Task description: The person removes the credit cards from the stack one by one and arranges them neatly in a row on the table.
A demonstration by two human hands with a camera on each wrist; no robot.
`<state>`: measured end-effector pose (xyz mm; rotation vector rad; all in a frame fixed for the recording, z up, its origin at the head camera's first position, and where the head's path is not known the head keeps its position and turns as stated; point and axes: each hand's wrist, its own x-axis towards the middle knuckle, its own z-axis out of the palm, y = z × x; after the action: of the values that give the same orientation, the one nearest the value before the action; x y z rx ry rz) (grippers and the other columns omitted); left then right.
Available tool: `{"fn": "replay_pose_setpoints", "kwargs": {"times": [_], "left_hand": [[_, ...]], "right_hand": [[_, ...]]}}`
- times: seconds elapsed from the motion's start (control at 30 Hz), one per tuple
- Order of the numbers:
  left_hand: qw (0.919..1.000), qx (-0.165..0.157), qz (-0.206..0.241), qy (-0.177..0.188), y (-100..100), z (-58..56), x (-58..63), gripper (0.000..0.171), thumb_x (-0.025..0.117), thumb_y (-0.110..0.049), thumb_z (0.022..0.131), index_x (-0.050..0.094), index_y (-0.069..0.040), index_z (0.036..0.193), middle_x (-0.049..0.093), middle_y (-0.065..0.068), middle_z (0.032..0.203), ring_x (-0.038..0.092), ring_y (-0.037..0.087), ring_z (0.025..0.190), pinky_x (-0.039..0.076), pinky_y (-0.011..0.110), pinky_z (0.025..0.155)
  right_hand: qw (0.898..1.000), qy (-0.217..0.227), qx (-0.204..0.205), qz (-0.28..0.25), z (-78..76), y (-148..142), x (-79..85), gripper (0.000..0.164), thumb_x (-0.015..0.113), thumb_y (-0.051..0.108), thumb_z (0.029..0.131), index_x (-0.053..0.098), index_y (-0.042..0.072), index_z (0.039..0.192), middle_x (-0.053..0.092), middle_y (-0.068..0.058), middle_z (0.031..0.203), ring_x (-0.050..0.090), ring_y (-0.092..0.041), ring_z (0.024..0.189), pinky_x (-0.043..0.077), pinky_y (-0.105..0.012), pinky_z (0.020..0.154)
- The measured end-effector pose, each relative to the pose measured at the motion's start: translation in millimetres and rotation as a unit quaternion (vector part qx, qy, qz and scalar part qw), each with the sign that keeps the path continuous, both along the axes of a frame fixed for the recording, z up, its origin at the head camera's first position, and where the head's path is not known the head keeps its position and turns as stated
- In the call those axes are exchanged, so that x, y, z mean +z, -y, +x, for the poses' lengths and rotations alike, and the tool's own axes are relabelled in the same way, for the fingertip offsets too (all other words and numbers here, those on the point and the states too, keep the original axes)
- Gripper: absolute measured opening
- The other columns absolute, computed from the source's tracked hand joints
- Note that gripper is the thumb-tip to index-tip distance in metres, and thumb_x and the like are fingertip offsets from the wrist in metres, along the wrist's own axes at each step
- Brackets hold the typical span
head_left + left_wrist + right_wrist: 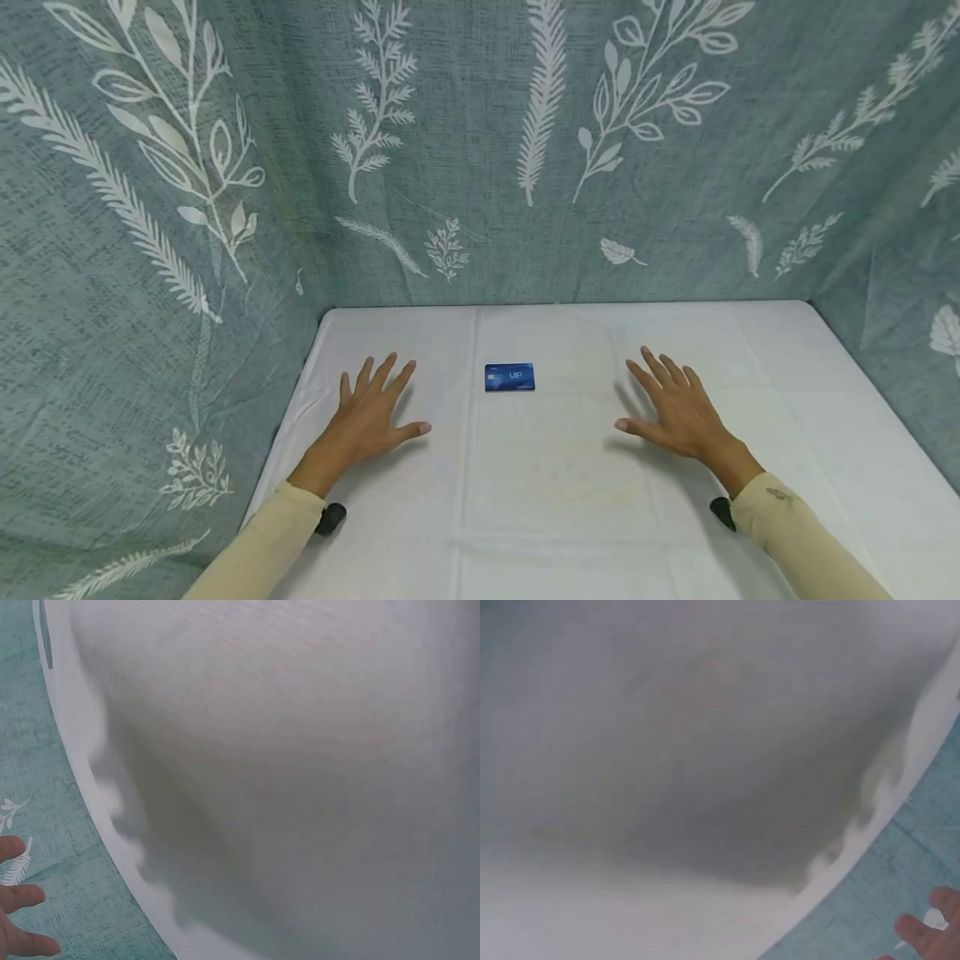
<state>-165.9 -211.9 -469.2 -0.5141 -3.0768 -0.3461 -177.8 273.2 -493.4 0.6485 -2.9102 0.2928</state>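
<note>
A blue card [510, 377] marked "VIP", with a small chip at its left, lies flat on the white-covered table [540, 517] between the two hands. To its left is my left hand [369, 421], fingers spread and straight, holding nothing. My right hand [671, 412] is spread in the same way on the card's right, also holding nothing. Both are apart from the card and cast shadows on the cloth. The left wrist view catches only some fingertips [22, 898] at its lower left edge; a few fingers [922, 934] show at the lower right of the right wrist view.
A green curtain [465, 150] with white leaf prints hangs behind the table's far edge and along both sides. Small black objects [331, 519] show at both wrists, beside the pale yellow sleeves [262, 542]. Faint creases run across the cloth.
</note>
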Motion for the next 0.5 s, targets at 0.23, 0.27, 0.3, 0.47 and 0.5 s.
{"fn": "replay_pose_setpoints", "kwargs": {"times": [0.23, 0.27, 0.3, 0.47, 0.5], "left_hand": [[0.9998, -0.013, -0.008, -0.01, -4, -4.5, -1.3, 0.099, 0.069, -0.066, 0.083, 0.032, -0.014, 0.158, 0.026, 0.022, 0.163, 0.022, 0.053, 0.147, 0.016, 0.078, 0.108], [0.9998, -0.016, -0.008, -0.011, -5, -5.1, -1.4, 0.099, 0.069, -0.066, 0.083, 0.032, -0.013, 0.158, 0.027, 0.022, 0.162, 0.023, 0.053, 0.146, 0.016, 0.078, 0.108], [0.9997, -0.02, -0.008, -0.013, -6, -5.8, -1.5, 0.099, 0.069, -0.065, 0.083, 0.033, -0.013, 0.158, 0.028, 0.022, 0.162, 0.025, 0.053, 0.146, 0.017, 0.077, 0.109], [0.9993, -0.035, -0.004, -0.012, -12, -9.2, -2.1, 0.097, 0.068, -0.065, 0.084, 0.034, -0.012, 0.157, 0.029, 0.023, 0.161, 0.028, 0.05, 0.145, 0.02, 0.075, 0.11], [0.9993, -0.037, -0.004, -0.01, -13, -9.8, -2.1, 0.096, 0.068, -0.065, 0.084, 0.034, -0.012, 0.157, 0.029, 0.023, 0.161, 0.028, 0.05, 0.146, 0.02, 0.074, 0.11]], "right_hand": [[1.0, 0.007, 0.006, 0.005, -3.8, 10, 2.7, 0.097, 0.066, 0.068, 0.082, 0.037, 0.012, 0.155, 0.027, -0.018, 0.163, 0.03, -0.046, 0.145, 0.022, -0.068, 0.112], [1.0, 0.008, 0.008, 0.006, -4.5, 11, 3.3, 0.097, 0.066, 0.068, 0.082, 0.037, 0.012, 0.155, 0.028, -0.018, 0.163, 0.03, -0.046, 0.145, 0.022, -0.068, 0.112], [1.0, 0.009, 0.01, 0.006, -5.2, 13, 3.9, 0.096, 0.066, 0.068, 0.082, 0.038, 0.012, 0.155, 0.028, -0.018, 0.163, 0.031, -0.046, 0.145, 0.023, -0.068, 0.112], [1.0, 0.011, 0.02, 0.011, -10.6, 26, 7.2, 0.095, 0.066, 0.068, 0.083, 0.038, 0.013, 0.155, 0.03, -0.017, 0.162, 0.034, -0.044, 0.144, 0.024, -0.066, 0.113], [1.0, 0.01, 0.023, 0.011, -12.1, 30, 7.6, 0.095, 0.066, 0.069, 0.083, 0.039, 0.013, 0.155, 0.031, -0.017, 0.162, 0.035, -0.044, 0.144, 0.024, -0.066, 0.113]]}}
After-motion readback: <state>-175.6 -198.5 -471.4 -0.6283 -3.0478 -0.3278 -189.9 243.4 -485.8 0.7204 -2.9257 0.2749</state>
